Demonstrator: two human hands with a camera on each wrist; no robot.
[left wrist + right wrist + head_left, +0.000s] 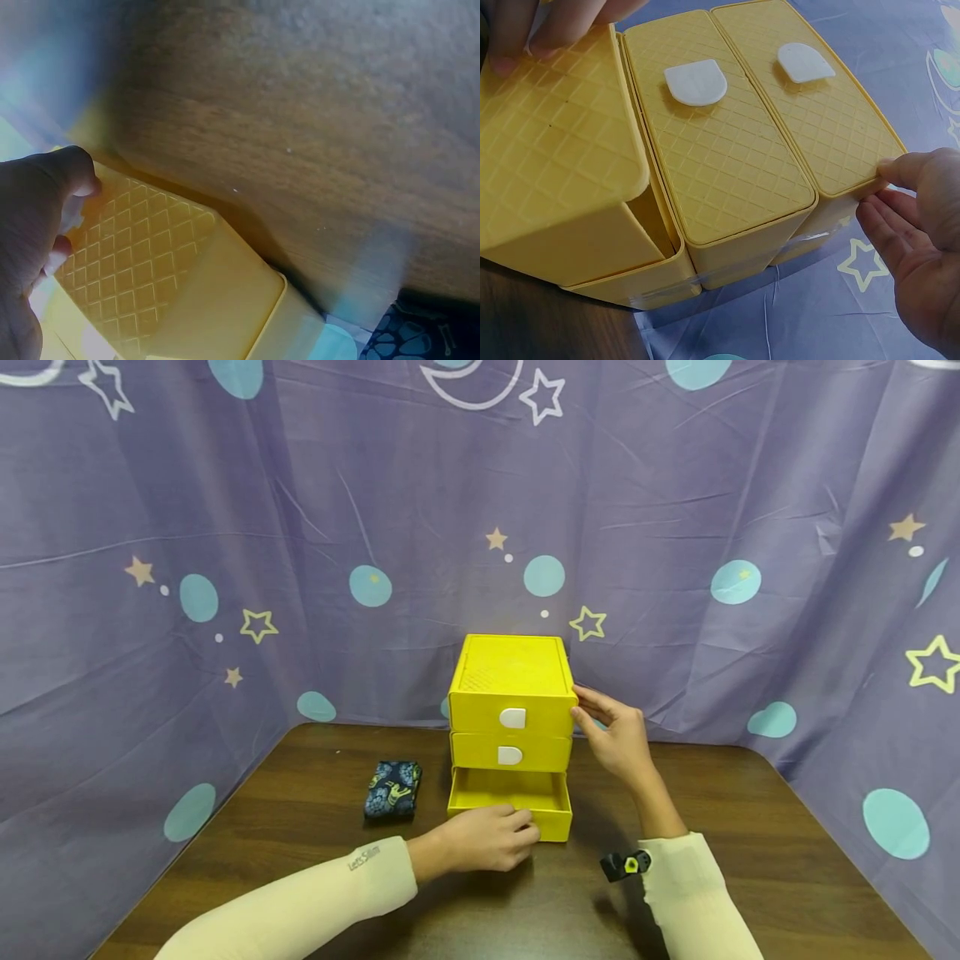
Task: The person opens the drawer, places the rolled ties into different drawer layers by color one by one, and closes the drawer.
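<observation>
A yellow cabinet (514, 664) of three stacked drawers stands near the back of the table. Its bottom drawer (555, 827) is pulled partway out, and the inside that shows holds nothing. At the front of that drawer, my left hand (487, 838) pinches the pull tab (73, 214) between thumb and fingers; the hand hides most of the tab. My right hand (618, 739) holds the cabinet's upper right front corner, thumb at the front edge and fingers along the side. The top drawer (810, 97) and middle drawer (720, 142) are closed, each with a white tab.
A folded dark blue patterned cloth (393, 789) lies on the brown wooden table (720, 827), left of the cabinet. A purple curtain (420, 510) with stars and moons hangs close behind and at both sides. A small black device (624, 865) is at the right wrist.
</observation>
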